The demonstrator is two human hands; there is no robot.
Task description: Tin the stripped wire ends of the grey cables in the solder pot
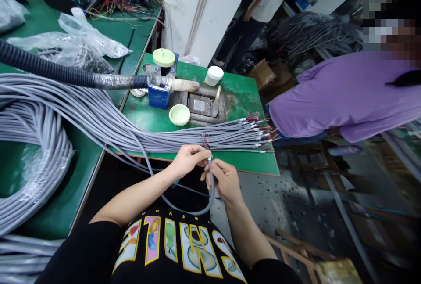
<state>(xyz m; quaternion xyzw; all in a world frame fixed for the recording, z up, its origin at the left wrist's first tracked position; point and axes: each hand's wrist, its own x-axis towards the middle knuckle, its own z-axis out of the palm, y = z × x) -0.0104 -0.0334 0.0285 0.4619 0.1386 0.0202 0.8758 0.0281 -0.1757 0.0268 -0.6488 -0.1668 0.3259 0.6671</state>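
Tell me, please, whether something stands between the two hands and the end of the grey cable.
Nothing visible stands in the way: the left hand and the right hand both hold the grey cable near its end. The cable bundle lies on the green table just beyond, not between.

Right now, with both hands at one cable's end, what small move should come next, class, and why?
Perhaps the left hand should gently spread the thin wires, since they stand close together beyond the white band at the end of the cable, and the right hand holds it just below.
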